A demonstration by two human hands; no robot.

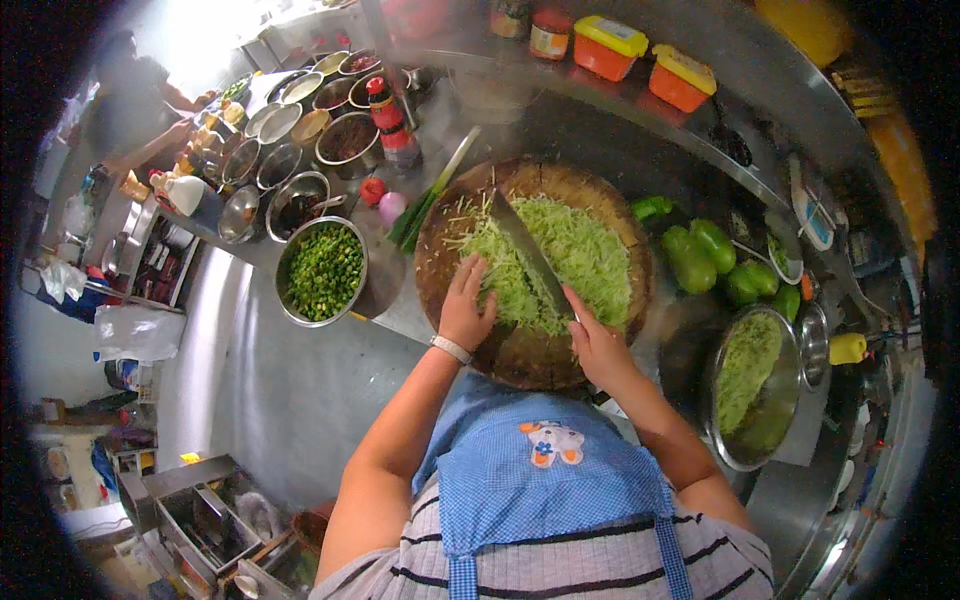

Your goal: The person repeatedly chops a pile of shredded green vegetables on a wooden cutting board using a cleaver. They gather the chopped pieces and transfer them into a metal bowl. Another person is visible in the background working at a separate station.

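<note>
A round wooden chopping block [517, 358] stands before me, heaped with shredded pale green vegetable [585, 255]. My right hand [600, 349] grips the handle of a cleaver [529, 255], whose broad blade stands in the shreds and parts the heap. To the left of the blade, my left hand [469, 304] rests against the edge of the shreds, fingers apart and touching them. Whether any shreds lie under its palm is hidden.
A steel bowl of chopped green vegetables [324, 271] stands left; a large steel bowl with shreds [754, 390] stands right. Whole green gourds [690, 259] lie right of the block. A leek-like stalk [439, 191], sauce bottle [390, 124] and several bowls are back left. Another person [131, 97] stands beyond.
</note>
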